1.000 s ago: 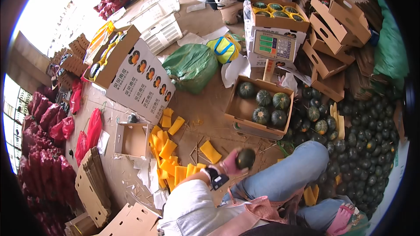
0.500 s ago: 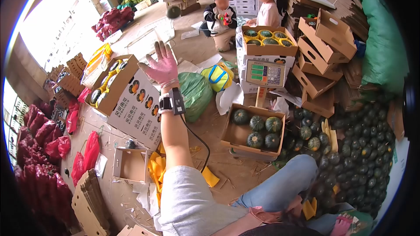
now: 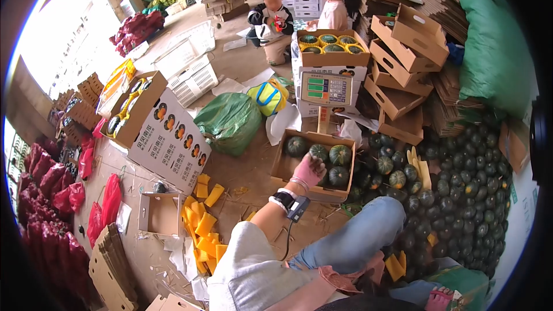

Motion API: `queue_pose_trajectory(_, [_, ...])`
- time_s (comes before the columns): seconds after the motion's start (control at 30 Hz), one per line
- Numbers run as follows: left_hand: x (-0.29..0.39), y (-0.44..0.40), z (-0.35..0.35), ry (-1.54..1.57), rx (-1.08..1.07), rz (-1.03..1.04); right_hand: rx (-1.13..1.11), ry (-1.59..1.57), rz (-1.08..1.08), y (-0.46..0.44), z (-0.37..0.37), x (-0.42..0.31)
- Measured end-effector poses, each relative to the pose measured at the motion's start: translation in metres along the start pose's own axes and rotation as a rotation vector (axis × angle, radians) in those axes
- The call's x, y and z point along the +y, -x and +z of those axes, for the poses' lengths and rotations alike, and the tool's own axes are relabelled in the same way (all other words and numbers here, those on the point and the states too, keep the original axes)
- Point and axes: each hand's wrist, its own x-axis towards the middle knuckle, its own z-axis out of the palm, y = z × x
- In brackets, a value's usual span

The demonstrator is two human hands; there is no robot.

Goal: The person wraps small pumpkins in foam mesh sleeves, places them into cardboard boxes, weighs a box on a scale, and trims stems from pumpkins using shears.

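My left hand (image 3: pixel 310 171), in a pink glove with bare fingertips, is over a cardboard box (image 3: pixel 281 177). Its fingers are loosely bent and apart, with nothing visible in them. The box holds several dark green pumpkins, among them a striped one (image 3: pixel 340 155) and another at the left (image 3: pixel 296 146). My hand partly covers the pumpkins nearest me, and I cannot tell whether it touches them. A dark wrist strap (image 3: pixel 283 198) with a small cabled device (image 3: pixel 298 209) is on my left wrist. My right hand does not show.
Behind the box stands a scale display (image 3: pixel 326 88). A packed pumpkin box (image 3: pixel 333 60) sits beyond it, near two people. Loose pumpkins (image 3: pixel 466 196) are heaped at right. A printed carton (image 3: pixel 167 144) and yellow foam sleeves (image 3: pixel 201 233) lie left, with a green bag (image 3: pixel 230 124) ahead.
My left hand has come down from its raised, spread position, moving right to the pumpkin box. Its fingers have bent. The view has shifted slightly, and white crates formerly behind the hand now show.
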Motion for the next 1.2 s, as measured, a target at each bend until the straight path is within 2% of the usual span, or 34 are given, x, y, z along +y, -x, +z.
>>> queue_pose_trajectory(0.03, [-0.015,0.005,0.020,-0.070,0.240,0.028,-0.016,-0.010,-0.036,0.009,-0.012,-0.013])
queue_pose_trajectory(0.13, [-0.036,0.006,0.041,-0.255,0.282,-0.047,-0.119,-0.048,-0.132,0.040,-0.057,-0.055])
queue_pose_trajectory(0.17, [-0.036,-0.003,0.008,-0.295,-0.328,-0.006,-0.186,-0.056,-0.161,0.048,-0.076,-0.069])
queue_pose_trajectory(0.3, [-0.058,0.002,0.024,-0.275,-0.158,-0.077,-0.511,-0.114,-0.216,0.056,-0.130,-0.086])
queue_pose_trajectory(0.33, [-0.062,-0.003,0.014,-0.218,-0.245,-0.163,-0.362,-0.084,-0.255,0.064,-0.118,-0.083])
queue_pose_trajectory(0.4, [-0.081,0.023,0.048,-0.504,-0.006,-0.141,-0.057,-0.019,-0.327,0.082,-0.067,-0.077])
queue_pose_trajectory(0.43, [-0.093,0.027,0.051,-0.522,0.063,-0.153,0.007,-0.016,-0.324,0.078,-0.060,-0.077])
queue_pose_trajectory(0.47, [-0.100,0.026,0.040,-0.521,0.010,-0.202,0.037,-0.016,-0.313,0.073,-0.061,-0.076])
queue_pose_trajectory(0.53, [-0.116,0.047,0.062,-0.924,0.122,-0.186,0.075,-0.019,-0.290,0.062,-0.059,-0.072])
queue_pose_trajectory(0.57, [-0.120,0.055,0.067,-1.029,0.077,-0.182,0.089,-0.024,-0.273,0.056,-0.060,-0.068])
queue_pose_trajectory(0.7, [-0.132,0.070,0.074,-1.051,0.056,-0.318,0.131,-0.022,-0.220,0.039,-0.056,-0.059])
queue_pose_trajectory(0.83, [-0.131,0.073,0.080,-1.302,0.007,-0.241,0.162,-0.020,-0.193,0.029,-0.052,-0.052])
queue_pose_trajectory(1.03, [-0.130,0.059,0.078,-1.367,0.025,-0.279,0.202,-0.022,-0.175,0.023,-0.054,-0.047])
queue_pose_trajectory(1.2, [-0.143,0.054,0.077,-1.419,-0.058,-0.275,0.240,-0.013,-0.162,0.022,-0.055,-0.048])
